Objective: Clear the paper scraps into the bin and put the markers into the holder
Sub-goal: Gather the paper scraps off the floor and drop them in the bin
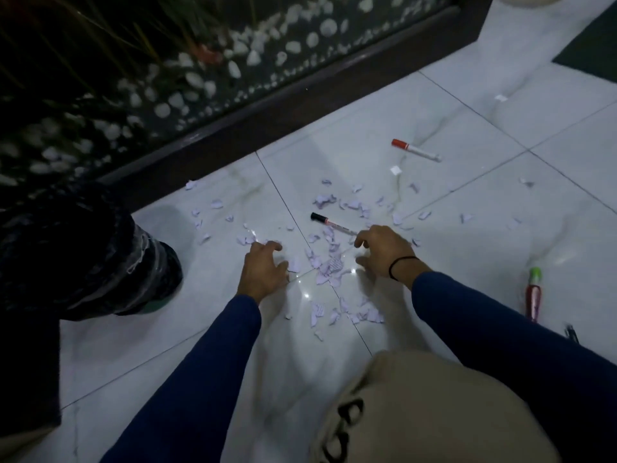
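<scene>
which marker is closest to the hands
The black-capped marker: its uncapped end lies right at the right hand among the scraps. The red-capped marker lies farther off, near the dark ledge.

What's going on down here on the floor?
A person crouches over torn paper scraps on the white tiles, left hand and right hand open, fingers curled to rake them together. A black-capped marker lies by the right hand, a red-capped marker farther off. Neither is picked up yet.

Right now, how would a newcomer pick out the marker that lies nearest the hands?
Start at the dark planter border and come down the white tiled floor to the scattered paper scraps. The black-capped marker lies among them by the right hand; the other marker, red-capped, lies farther off.
</scene>
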Demonstrator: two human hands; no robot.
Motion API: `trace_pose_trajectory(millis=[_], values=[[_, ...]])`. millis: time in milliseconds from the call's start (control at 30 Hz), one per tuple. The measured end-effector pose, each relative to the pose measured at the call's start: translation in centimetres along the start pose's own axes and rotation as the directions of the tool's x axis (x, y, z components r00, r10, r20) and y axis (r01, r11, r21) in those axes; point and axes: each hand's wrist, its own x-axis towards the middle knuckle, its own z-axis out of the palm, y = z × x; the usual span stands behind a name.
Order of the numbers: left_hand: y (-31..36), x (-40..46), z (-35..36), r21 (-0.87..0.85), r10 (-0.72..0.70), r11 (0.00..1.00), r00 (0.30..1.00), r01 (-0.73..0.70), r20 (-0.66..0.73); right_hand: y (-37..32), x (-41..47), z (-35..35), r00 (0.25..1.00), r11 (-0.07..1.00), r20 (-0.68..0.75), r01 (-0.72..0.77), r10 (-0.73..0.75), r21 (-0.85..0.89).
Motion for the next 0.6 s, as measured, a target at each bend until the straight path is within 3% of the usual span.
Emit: trace_pose_trajectory(millis=[200,333,400,500,600], values=[[-3.3,0.7,0.4,-0.013,0.098,0.995,0.987,-0.1,-0.125,1.2,0.7,1.0,0.996,0.998,-0.07,0.054,-0.055,-0.012],[-7.3,-3.4,-1.8,-0.079,-0.01,0.997,0.97,-0.009,-0.242,1.4,-1.6,1.8,0.993,0.996,-0.119,0.004,0.006,0.087],[-9.6,-6.3,-2.3,-0.137,-0.105,0.988,0.959,0.07,-0.263,1.0,-3.6,2.1,0.995,0.995,-0.085,-0.034,0.042,0.094],[-11.0,-9.2,-1.6,-0.175,-0.238,0.962,0.959,0.21,-0.152,-0.5,-6.5,1.7,0.992,0.994,0.059,-0.112,0.112,0.0],[-10.0,-9.1,-0.4,-0.245,-0.258,0.944,0.957,0.22,-0.134,-0.9,-8.3,2.2,0.965,0.981,0.214,-0.123,0.153,-0.149]])
